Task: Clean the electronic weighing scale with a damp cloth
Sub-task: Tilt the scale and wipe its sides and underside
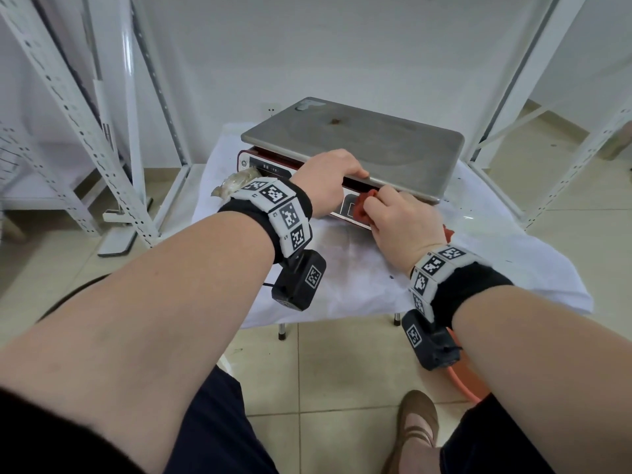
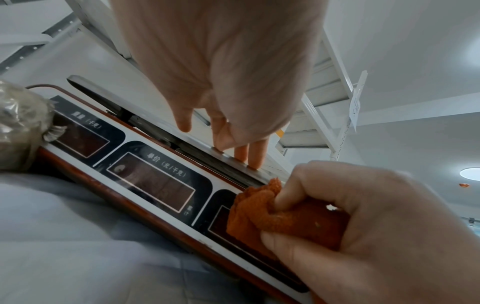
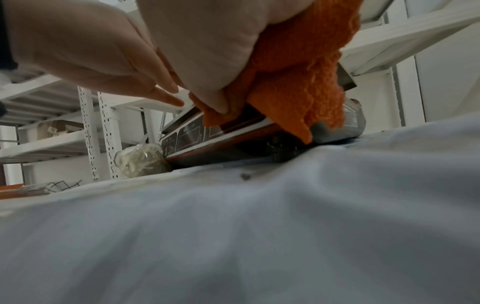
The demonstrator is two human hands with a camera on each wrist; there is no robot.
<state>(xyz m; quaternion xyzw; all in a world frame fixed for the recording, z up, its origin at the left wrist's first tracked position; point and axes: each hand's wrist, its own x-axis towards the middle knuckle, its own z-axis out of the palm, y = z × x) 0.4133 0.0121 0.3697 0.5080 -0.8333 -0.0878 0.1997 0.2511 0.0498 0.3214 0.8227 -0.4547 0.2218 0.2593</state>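
A: What's nearest to me?

B: My right hand [image 1: 402, 222], fingers curled round the orange cloth [image 2: 262, 214], pinching it onto the scale [image 1: 352, 155]'s front display panel [image 2: 153, 176].

A: And the left hand [image 1: 326, 181]?

B: Just beyond, its straight fingers [image 2: 255, 153] rest on the near edge of the steel platter [image 1: 369, 142].

A: Where's the scale?

B: On the white-draped worktop [image 1: 496, 268], with a plastic-wrapped bundle [image 3: 140, 160] touching its left end. White shelving [image 1: 113, 114] stands behind.

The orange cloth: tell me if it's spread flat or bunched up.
Bunched up. The orange cloth is wadded in the right hand, fingers curled round it, one crumpled corner pressed on the scale's display panel.
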